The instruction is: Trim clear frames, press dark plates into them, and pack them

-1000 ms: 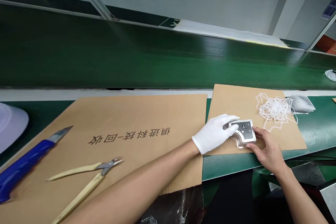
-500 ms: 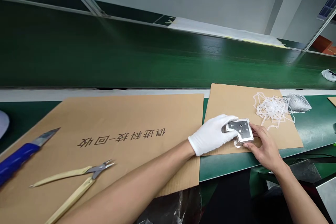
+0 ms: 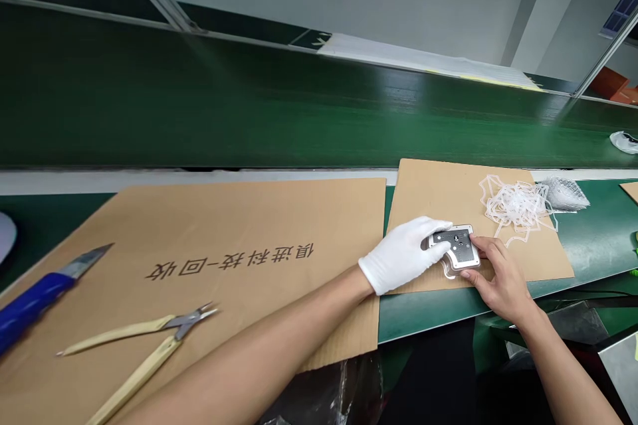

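Fingers of the white-gloved left hand [image 3: 406, 254] and bare right hand [image 3: 504, 285] clamp a notched, white-rimmed grey block [image 3: 462, 247] over the smaller brown cardboard sheet [image 3: 433, 194]; seemingly an aligning step, needing level, even pressure.

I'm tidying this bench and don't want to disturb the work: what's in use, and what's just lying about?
Seemingly in use:
- gray-faced part, held by the gloved left hand and bare right hand

Apparently lying about, untouched:
- blue-handled knife
- pliers, spread open
- tangled white strips; possibly related, I can't tell
- silvery packet
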A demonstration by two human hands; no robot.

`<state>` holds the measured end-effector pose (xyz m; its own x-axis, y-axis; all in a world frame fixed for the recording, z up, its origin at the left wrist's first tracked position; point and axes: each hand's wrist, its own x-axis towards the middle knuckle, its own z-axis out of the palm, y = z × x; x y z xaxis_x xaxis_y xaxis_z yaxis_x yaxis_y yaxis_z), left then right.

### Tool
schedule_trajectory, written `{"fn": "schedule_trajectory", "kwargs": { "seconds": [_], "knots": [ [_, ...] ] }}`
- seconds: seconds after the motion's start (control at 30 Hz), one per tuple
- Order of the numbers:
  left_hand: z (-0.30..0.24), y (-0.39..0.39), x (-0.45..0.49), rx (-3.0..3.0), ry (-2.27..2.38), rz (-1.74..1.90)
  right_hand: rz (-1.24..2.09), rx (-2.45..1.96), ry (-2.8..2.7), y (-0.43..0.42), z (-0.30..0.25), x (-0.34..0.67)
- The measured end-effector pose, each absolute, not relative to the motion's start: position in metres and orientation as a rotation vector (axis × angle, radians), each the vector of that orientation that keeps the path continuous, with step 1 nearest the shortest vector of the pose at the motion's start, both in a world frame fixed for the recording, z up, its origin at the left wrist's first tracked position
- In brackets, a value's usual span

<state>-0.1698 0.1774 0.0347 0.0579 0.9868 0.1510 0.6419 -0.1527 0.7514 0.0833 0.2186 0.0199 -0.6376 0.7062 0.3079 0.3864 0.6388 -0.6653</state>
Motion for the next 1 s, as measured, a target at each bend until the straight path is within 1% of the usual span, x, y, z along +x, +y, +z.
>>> {"fn": "schedule_trajectory", "kwargs": {
  "seconds": [0.13, 0.33, 0.4, 0.53, 0.63, 0.8, 1.0],
  "knots": [
    [0.038, 0.179, -0.172, 1.788, 1.619, 0.897, 0.762, -0.858, -2.298, 0.219, 0.019, 0.084],
    [0.038, 0.182, -0.178, 1.682, 1.654, 0.896, 0.894, -0.834, -2.187, 0.22, 0.018, 0.088],
    [0.038, 0.182, -0.18, 1.665, 1.667, 0.884, 0.808, -0.822, -2.205, 0.216, 0.021, 0.088],
    [0.036, 0.184, -0.183, 1.601, 1.661, 0.903, 0.411, -0.763, -2.312, 0.201, 0.023, 0.085],
    [0.035, 0.187, -0.186, 1.538, 1.616, 0.912, 0.243, -0.698, -2.35, 0.194, 0.016, 0.081],
    [0.039, 0.191, -0.188, 1.436, 1.546, 0.899, 0.12, -0.7, -2.332, 0.194, 0.006, 0.079],
    [0.038, 0.191, -0.189, 1.339, 1.465, 0.993, 0.084, -0.724, -2.368, 0.189, 0.019, 0.074]
  ]
}}
